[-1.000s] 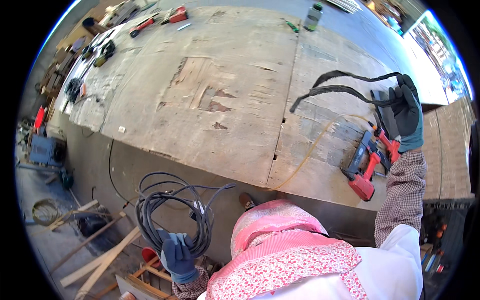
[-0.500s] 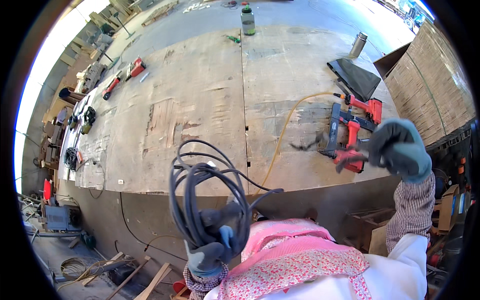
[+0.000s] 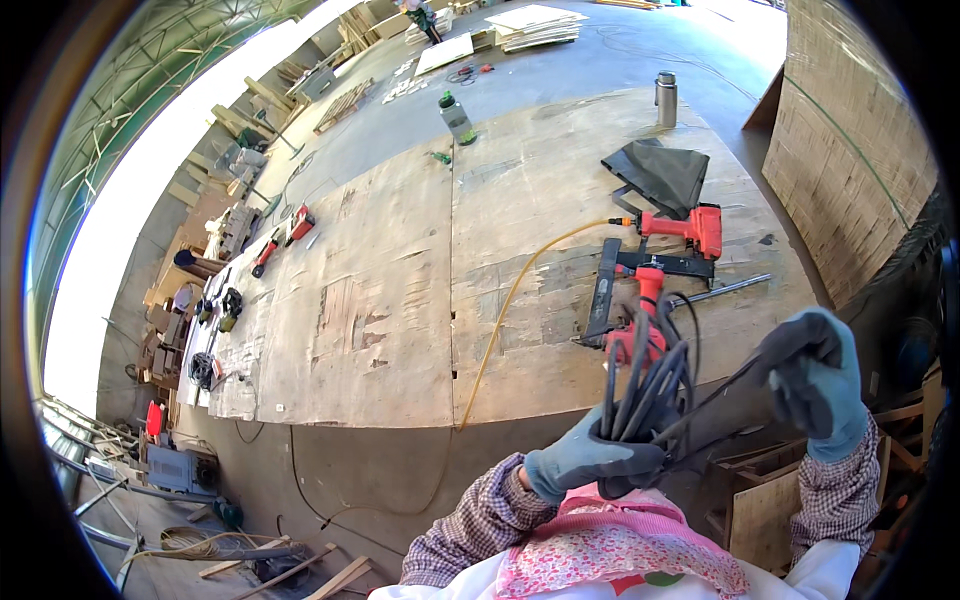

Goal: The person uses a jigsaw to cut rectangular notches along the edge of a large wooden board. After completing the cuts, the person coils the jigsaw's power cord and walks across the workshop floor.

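A looped bundle of black cable [image 3: 640, 395] stands up in my left hand [image 3: 600, 460], a blue and dark grey glove closed round its lower part. At the right, my right hand [image 3: 815, 375], in a matching glove, pinches a thin dark strip [image 3: 725, 390] that runs toward the bundle. Below the strip, between my hands, is a dark grey, roughly cylindrical thing [image 3: 745, 415]; its kind is unclear. Just beyond the cable, two red nail guns lie on the table; the nearer one [image 3: 635, 340] is partly hidden by the loops, and the farther one [image 3: 690, 230] joins a yellow air hose [image 3: 520, 285].
The worn plywood table [image 3: 390, 270] spreads ahead of me. On it are a metal rod [image 3: 735, 288], a dark grey bag [image 3: 660, 175], a steel flask [image 3: 666, 100], a green-lidded bottle [image 3: 457, 118] and red tools [image 3: 298, 224]. A tall wrapped stack [image 3: 850, 130] stands to the right.
My left hand has carried the cable to the right, and the loops are now gathered narrower. My right hand has come nearer to the bundle. The view has tilted up and turned.
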The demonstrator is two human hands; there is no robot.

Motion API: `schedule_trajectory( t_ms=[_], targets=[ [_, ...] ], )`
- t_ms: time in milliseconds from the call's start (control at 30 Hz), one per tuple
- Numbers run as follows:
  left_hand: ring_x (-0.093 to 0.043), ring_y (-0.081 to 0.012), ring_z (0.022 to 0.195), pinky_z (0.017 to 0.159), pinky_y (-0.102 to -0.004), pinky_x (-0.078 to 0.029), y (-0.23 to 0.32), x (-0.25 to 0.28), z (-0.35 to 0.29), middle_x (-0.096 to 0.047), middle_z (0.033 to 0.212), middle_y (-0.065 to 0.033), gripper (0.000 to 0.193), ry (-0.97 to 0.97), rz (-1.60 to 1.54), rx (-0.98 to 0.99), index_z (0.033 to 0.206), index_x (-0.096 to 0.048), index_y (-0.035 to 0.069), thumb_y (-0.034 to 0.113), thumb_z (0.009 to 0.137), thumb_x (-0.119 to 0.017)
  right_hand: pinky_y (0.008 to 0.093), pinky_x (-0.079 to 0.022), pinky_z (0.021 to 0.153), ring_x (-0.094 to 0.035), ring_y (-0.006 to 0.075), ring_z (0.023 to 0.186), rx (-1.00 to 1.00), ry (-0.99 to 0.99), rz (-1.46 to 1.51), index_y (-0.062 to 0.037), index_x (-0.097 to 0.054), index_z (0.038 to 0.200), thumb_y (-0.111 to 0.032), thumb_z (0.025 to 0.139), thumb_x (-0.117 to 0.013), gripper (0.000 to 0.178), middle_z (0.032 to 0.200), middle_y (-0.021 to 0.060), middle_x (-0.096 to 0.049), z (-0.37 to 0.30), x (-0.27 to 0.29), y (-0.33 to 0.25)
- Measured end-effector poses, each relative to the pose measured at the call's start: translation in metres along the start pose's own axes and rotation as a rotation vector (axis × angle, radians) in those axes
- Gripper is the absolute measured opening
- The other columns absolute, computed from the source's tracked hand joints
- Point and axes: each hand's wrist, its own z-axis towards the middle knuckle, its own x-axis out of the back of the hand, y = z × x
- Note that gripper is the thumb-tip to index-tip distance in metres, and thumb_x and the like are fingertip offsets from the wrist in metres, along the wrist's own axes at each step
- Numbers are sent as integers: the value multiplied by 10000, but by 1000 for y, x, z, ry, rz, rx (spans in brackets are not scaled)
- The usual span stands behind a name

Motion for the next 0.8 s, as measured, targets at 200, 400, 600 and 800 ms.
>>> schedule_trajectory(
  t_ms=[200, 400, 600, 800],
  targets=[
    [-520, -114, 569, 461, -236, -413, -30, -27, 113, -558, 763, -75, 436, -267, 92, 211, 1158, -450, 28, 83, 764, -631, 137, -427, 513, -587, 63, 887, 308, 678, -1, -29, -518, 1143, -105, 871, -499, 282, 1143, 56, -547, -66, 151, -2],
    [-489, -45, 655, 562, -207, -419, -27, -79, 208, -551, 703, 15, 255, -432, 337, 445, 912, -545, 17, 168, 752, -673, 181, -379, 946, -409, 153, 1198, 374, 709, -1551, -4, -363, 1289, -15, 891, -422, 402, 1333, 79, -383, -144, 260, -34],
    [-512, -65, 579, 504, -219, -435, -64, -79, 328, -572, 760, -11, 224, -431, 410, 292, 956, -551, 29, 163, 798, -635, 194, -460, 847, -491, 163, 1110, 439, 525, -1536, -20, -416, 1252, 5, 872, -441, 382, 1264, 83, -448, -99, 296, -85],
    [-489, -80, 549, 500, -236, -440, -38, -84, 404, -541, 701, 7, 226, -410, 475, 528, 944, -548, 37, 228, 834, -596, 166, -455, 523, -596, 93, 766, 357, 262, -514, 0, -480, 1165, -12, 844, -435, 325, 1005, 121, -597, 102, 254, -84]
  ],
)
